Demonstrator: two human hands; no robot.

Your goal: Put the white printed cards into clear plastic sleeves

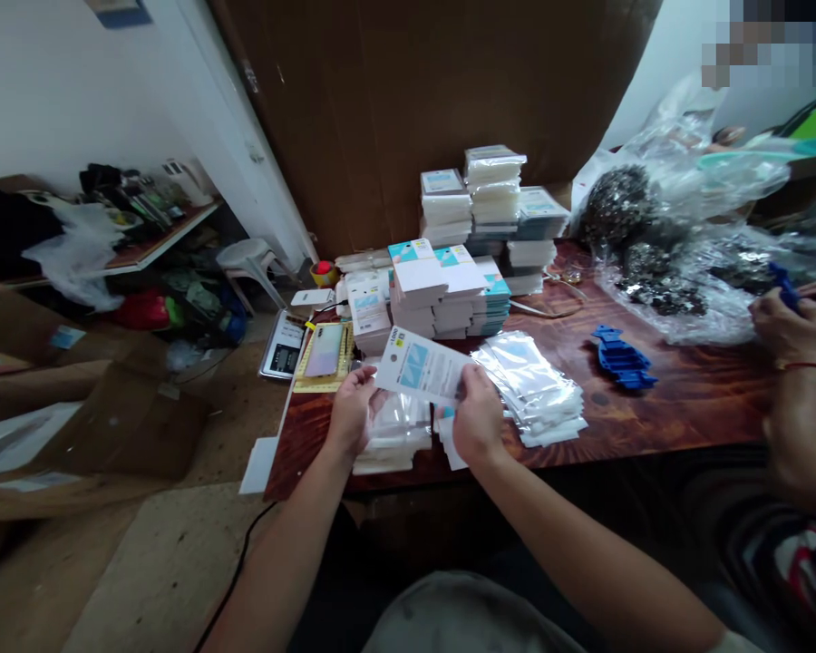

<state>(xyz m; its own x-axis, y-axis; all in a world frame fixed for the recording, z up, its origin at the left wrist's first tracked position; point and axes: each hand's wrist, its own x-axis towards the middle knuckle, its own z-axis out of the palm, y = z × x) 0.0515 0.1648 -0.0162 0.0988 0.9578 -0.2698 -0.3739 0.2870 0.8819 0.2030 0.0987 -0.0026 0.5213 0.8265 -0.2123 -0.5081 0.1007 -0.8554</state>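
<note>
Grey cloth at the bottom edge (469, 621) is lying nearest the lens, with two bare forearms reaching forward from it. Left hand (351, 413) is pinching the left edge of a white printed card (422, 367), fingers curled round it; right hand (477, 419) is gripping the same card at its lower right corner, thumb on top. Card is being held tilted just above the near edge of a dark wooden table (686, 399). Beneath the hands a small heap of clear sleeves (391, 444) is lying on the table; just to the right a fanned pile of clear plastic bags (534, 385) is resting, touching nothing held. Behind the card, stacks of white and light-blue boxes (442, 290) are standing, with taller stacks of packets (493, 199) further back against a brown board (414, 100). A phone (324, 349) is lying on a yellow pad at the table's left end, beside a small scale (284, 345). Blue plastic pieces (622, 358) are sitting right of centre. A co-worker's hand (792, 326) at the far right is holding something blue beside a large clear bag of dark parts (659, 245).
</note>
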